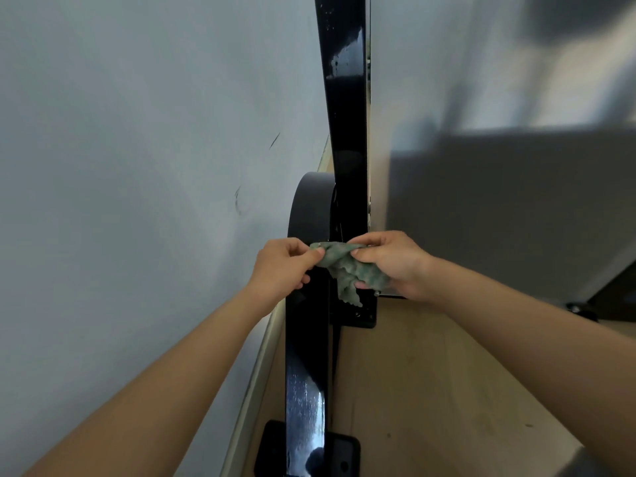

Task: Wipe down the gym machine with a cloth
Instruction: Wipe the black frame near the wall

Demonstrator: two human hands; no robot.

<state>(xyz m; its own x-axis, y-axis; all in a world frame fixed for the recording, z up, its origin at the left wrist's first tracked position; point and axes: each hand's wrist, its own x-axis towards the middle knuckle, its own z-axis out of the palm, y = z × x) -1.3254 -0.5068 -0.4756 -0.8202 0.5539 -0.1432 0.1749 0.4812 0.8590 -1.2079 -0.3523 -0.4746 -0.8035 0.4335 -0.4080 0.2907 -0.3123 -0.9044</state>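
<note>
A crumpled green cloth [347, 271] hangs between my two hands in front of the gym machine's glossy black frame [346, 139]. My left hand [280, 266] pinches the cloth's left end between thumb and fingers. The right end is gripped by my right hand [392, 263], with a loose tail dangling below it. The black upright runs from the top of the view down to a black base beam [306, 373] along the floor. A rounded black housing [309, 204] sits behind my left hand. Wet or dusty streaks show on the upright's top and on the lower beam.
A pale grey-blue wall [137, 149] fills the left side, close to the machine. A grey panel [499, 208] stands to the right of the upright. Light wooden floor [430, 390] lies at the lower right. Black bolted foot plates [344, 452] sit at the beam's base.
</note>
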